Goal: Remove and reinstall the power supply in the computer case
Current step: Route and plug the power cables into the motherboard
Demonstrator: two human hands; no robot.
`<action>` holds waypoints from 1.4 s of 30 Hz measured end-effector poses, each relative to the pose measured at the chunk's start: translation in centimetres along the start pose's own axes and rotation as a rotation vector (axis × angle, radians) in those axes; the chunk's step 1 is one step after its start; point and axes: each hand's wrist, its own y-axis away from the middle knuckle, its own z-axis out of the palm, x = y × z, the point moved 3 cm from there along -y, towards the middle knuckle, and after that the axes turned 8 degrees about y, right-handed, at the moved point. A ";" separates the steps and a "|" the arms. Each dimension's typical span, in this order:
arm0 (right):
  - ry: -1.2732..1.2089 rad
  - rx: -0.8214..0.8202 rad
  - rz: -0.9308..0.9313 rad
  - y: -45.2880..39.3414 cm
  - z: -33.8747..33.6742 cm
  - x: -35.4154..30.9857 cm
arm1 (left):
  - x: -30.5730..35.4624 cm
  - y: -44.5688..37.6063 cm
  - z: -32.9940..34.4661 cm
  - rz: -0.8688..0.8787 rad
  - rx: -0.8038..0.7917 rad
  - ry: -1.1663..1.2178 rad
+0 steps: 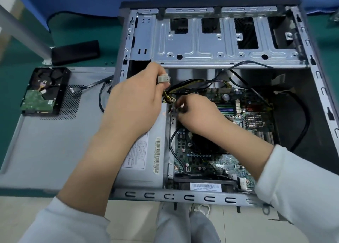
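I see my left hand [135, 103] pinching a white plastic cable connector [163, 78] above the grey metal power supply [145, 151], seated in the near-left corner of the open grey computer case [183, 197] on the green counter [22, 59], while my right hand [198, 112] curls around its wire bundle [169, 100].

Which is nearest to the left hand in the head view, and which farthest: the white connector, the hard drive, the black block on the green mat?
1. White connector: pinched in the left hand itself, above the power supply.
2. Hard drive: to the left, lying on the removed side panel.
3. Black block: farthest, up-left on the green mat, beside the table leg.
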 end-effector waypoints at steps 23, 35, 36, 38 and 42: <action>0.103 -0.050 -0.167 0.7 -1.0 0.8 | -0.2 -0.3 0.2 0.020 0.042 -0.029; 0.339 0.009 -0.229 -0.4 0.9 -0.1 | -0.4 -0.3 0.4 0.036 0.073 -0.030; 0.343 0.008 -0.219 -0.5 0.9 0.1 | -0.4 -0.3 0.4 0.039 0.072 -0.031; 0.350 0.005 -0.198 -0.4 0.7 0.3 | -0.4 -0.3 0.4 0.041 0.073 -0.029; 0.333 0.007 -0.192 -0.3 0.8 0.3 | -0.4 -0.3 0.5 0.037 0.072 -0.022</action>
